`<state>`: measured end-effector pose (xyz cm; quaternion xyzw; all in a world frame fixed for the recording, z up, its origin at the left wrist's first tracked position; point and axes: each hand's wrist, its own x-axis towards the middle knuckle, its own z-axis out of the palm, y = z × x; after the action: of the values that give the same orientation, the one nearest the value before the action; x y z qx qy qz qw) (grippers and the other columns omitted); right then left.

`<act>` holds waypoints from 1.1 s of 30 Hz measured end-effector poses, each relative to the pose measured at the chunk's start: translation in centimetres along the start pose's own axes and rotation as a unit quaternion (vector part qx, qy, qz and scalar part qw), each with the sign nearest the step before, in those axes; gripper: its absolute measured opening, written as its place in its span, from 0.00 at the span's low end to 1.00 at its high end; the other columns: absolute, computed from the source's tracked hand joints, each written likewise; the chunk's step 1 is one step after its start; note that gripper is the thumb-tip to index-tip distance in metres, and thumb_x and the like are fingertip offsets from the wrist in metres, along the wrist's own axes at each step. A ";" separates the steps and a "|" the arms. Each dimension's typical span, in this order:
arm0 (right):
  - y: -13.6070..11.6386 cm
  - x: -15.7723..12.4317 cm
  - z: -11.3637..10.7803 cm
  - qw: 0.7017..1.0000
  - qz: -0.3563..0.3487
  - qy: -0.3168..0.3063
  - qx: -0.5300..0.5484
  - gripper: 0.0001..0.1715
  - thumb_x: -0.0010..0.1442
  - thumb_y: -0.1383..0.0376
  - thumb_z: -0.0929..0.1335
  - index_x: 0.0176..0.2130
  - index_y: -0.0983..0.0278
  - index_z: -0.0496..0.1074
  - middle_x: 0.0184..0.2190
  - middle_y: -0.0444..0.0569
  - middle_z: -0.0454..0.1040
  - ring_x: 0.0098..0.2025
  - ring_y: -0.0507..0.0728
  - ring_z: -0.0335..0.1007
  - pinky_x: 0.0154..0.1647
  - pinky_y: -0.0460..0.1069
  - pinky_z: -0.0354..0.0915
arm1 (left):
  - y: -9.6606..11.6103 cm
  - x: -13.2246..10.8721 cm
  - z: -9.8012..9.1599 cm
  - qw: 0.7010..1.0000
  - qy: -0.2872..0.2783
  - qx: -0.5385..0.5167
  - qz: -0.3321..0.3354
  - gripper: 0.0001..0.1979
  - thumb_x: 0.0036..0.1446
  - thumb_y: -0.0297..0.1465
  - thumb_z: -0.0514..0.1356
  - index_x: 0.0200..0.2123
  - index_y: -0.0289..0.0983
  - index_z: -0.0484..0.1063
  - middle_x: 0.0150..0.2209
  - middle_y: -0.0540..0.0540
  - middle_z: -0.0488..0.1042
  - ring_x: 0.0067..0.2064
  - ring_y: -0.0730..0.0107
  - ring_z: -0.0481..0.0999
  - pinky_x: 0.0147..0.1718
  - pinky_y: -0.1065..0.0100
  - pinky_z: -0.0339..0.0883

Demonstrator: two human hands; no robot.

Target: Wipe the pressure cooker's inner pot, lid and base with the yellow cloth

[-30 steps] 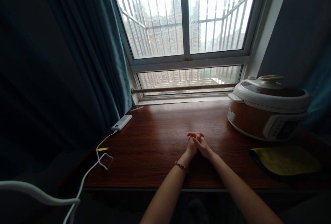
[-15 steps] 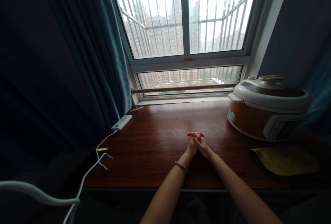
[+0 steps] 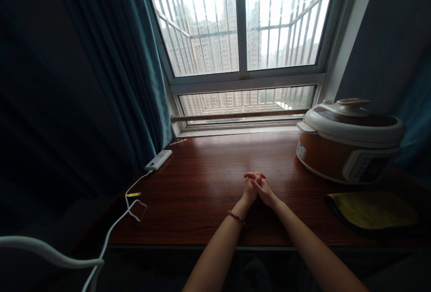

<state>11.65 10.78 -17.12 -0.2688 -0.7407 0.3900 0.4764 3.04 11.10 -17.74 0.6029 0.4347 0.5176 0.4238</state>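
Note:
My left hand (image 3: 249,190) and my right hand (image 3: 266,192) are clasped together, with their fingers interlaced. Both rest on the reddish-brown wooden table (image 3: 188,202), a little right of the middle of the view. No object shows between them, though the palms are hidden. A beaded bracelet (image 3: 236,216) circles my left wrist. To the right of my hands stands an electric cooker (image 3: 323,155) with a white lid and a brown body. In front of the cooker lies a flat yellow-green cloth or pad (image 3: 373,210) with a dark edge.
A white power bank (image 3: 159,160) lies at the table's left edge, with a white cable (image 3: 114,225) plugged into it. The cable has a yellow tag (image 3: 134,194). Blue curtains (image 3: 134,81) hang on the left. A barred window (image 3: 242,76) and a rail (image 3: 242,115) are behind the table.

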 end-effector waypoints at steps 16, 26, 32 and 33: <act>-0.4 0.0 -0.1 1.000 0.004 0.000 -0.012 0.23 0.62 0.53 0.58 0.50 0.62 0.66 0.44 0.52 0.69 0.48 0.58 0.65 0.52 0.54 0.60 | 0.0 -0.1 0.0 1.000 0.001 -0.005 -0.003 0.19 0.56 0.44 0.48 0.29 0.36 0.70 0.28 0.46 0.71 0.32 0.66 0.71 0.34 0.65 0.66; 0.0 -0.1 0.0 1.000 0.000 0.003 -0.009 0.23 0.61 0.53 0.58 0.49 0.63 0.67 0.44 0.52 0.69 0.48 0.58 0.64 0.52 0.54 0.59 | -0.1 -0.1 0.1 1.000 0.004 -0.014 -0.003 0.18 0.57 0.42 0.49 0.28 0.35 0.70 0.28 0.46 0.71 0.33 0.66 0.71 0.34 0.66 0.65; -0.1 0.0 0.0 1.000 0.003 0.002 -0.007 0.24 0.61 0.52 0.58 0.50 0.63 0.67 0.44 0.52 0.70 0.48 0.58 0.65 0.51 0.54 0.60 | 0.1 -0.1 0.1 1.000 0.008 -0.015 -0.009 0.19 0.56 0.44 0.49 0.29 0.35 0.70 0.28 0.46 0.71 0.33 0.66 0.71 0.34 0.65 0.65; -0.1 0.0 0.0 1.000 0.003 0.002 -0.008 0.24 0.61 0.52 0.58 0.49 0.63 0.67 0.44 0.52 0.70 0.48 0.58 0.65 0.51 0.54 0.60 | 0.1 -0.1 0.1 1.000 0.008 -0.015 -0.010 0.19 0.56 0.44 0.49 0.29 0.35 0.70 0.28 0.46 0.71 0.32 0.67 0.71 0.34 0.65 0.65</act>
<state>11.63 10.72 -17.06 -0.2755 -0.7421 0.3845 0.4750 3.11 10.95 -17.64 0.5881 0.4361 0.5244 0.4347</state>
